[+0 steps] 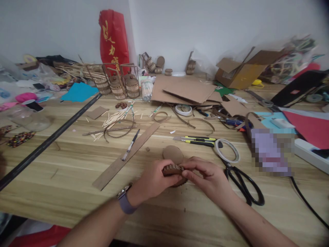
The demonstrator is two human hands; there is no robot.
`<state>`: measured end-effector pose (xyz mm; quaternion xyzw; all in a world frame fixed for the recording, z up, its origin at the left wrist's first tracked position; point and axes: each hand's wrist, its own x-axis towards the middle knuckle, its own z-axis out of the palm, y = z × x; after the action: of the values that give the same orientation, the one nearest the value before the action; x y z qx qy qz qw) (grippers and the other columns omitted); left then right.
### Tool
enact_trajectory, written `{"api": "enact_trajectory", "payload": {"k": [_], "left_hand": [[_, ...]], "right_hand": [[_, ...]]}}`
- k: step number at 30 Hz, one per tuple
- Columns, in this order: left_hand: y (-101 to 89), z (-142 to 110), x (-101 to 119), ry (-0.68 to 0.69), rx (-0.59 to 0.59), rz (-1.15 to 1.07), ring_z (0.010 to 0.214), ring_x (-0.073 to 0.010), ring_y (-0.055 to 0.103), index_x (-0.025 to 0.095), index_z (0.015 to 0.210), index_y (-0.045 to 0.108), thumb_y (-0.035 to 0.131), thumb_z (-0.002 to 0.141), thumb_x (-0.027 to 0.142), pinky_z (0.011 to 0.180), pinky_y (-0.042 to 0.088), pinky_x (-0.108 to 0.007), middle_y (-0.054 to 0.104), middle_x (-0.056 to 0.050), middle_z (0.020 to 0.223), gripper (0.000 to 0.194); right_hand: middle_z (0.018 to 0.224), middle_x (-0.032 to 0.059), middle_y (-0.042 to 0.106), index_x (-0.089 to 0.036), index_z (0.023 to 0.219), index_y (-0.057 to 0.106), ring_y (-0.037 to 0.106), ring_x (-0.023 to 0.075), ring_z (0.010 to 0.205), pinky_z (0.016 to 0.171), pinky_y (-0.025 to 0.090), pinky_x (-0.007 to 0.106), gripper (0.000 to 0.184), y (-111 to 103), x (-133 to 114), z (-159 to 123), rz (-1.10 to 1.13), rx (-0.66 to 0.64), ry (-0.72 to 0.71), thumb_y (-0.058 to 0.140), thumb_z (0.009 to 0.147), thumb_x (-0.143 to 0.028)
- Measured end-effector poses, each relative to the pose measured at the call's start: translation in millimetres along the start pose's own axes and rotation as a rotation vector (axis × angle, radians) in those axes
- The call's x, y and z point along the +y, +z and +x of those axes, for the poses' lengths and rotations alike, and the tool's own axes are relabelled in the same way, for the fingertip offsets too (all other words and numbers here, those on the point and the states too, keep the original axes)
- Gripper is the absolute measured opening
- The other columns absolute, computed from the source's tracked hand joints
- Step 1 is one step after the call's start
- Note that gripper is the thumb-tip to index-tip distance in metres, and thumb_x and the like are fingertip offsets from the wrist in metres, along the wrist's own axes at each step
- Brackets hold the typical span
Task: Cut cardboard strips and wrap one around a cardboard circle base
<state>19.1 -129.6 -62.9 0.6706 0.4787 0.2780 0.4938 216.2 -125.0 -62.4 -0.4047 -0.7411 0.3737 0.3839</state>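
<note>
Near the table's front, my left hand (156, 176) is wrapped round a small brown ring of corrugated cardboard (172, 169), its ridged side facing up and outward. My right hand (205, 173) pinches the ring's right edge between thumb and fingertips. Just beyond the ring lies a flat round cardboard disc (172, 154). To the left a long cardboard strip (125, 156) lies slantwise, with a pen (130, 145) on top. Right of my hands are yellow-black utility knives (200, 140), a roll of white tape (227, 151) and black scissors (244, 185).
Stacked cardboard sheets (185, 89) lie at the back middle, near finished little baskets (118, 87) with tall handles. Loose sticks (115, 118) and curled cardboard strips (203, 125) are scattered before them. A white power strip (312, 156) stands at the right edge.
</note>
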Motion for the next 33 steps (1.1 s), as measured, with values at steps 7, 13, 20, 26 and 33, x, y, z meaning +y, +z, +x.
{"api": "enact_trajectory", "payload": {"k": [7,13,20,26,33], "left_hand": [[0.9,-1.4,1.7,-0.004,-0.010,0.003,0.062,-0.0112,0.043,0.017,0.068,0.056,0.067,0.080,0.038,0.055,0.027,-0.024,0.049,0.005,0.061,0.026],[0.4,-1.0,2.0,0.034,-0.012,0.024,0.061,-0.0101,0.044,0.017,0.066,0.053,0.067,0.081,0.034,0.055,0.027,-0.024,0.050,0.006,0.060,0.027],[1.5,-1.6,3.2,0.028,-0.013,0.032,0.061,-0.0103,0.042,0.017,0.064,0.052,0.069,0.082,0.040,0.054,0.026,-0.024,0.048,0.005,0.061,0.033],[1.8,-3.0,1.9,0.062,-0.009,0.070,0.069,-0.0138,0.051,0.017,0.072,0.061,0.068,0.085,0.046,0.061,0.037,-0.024,0.059,0.001,0.071,0.033],[3.6,-4.6,-1.0,0.097,0.035,0.157,0.076,-0.0149,0.056,0.017,0.077,0.064,0.068,0.086,0.042,0.067,0.039,-0.024,0.063,0.000,0.079,0.027]], "right_hand": [[0.079,0.0060,0.073,-0.022,0.087,0.076,0.067,0.0180,0.073,0.065,0.053,0.030,0.018,4.0,6.5,-1.5,0.038,0.009,0.004,0.067,0.088,-0.038],[0.075,0.0049,0.070,-0.022,0.086,0.075,0.065,0.0168,0.069,0.063,0.051,0.029,0.017,5.8,5.7,-1.8,0.034,0.023,-0.004,0.065,0.088,-0.035],[0.076,0.0047,0.069,-0.021,0.083,0.073,0.064,0.0170,0.071,0.064,0.050,0.030,0.014,7.2,5.5,-2.0,0.039,0.003,-0.006,0.064,0.088,-0.030],[0.075,0.0047,0.068,-0.020,0.082,0.071,0.062,0.0172,0.069,0.063,0.049,0.030,0.013,7.1,6.5,-2.5,0.020,-0.020,0.009,0.063,0.087,-0.030],[0.073,0.0032,0.066,-0.021,0.082,0.069,0.060,0.0159,0.065,0.059,0.048,0.028,0.009,8.1,5.7,-4.4,-0.074,0.011,-0.062,0.062,0.086,-0.025]]}}
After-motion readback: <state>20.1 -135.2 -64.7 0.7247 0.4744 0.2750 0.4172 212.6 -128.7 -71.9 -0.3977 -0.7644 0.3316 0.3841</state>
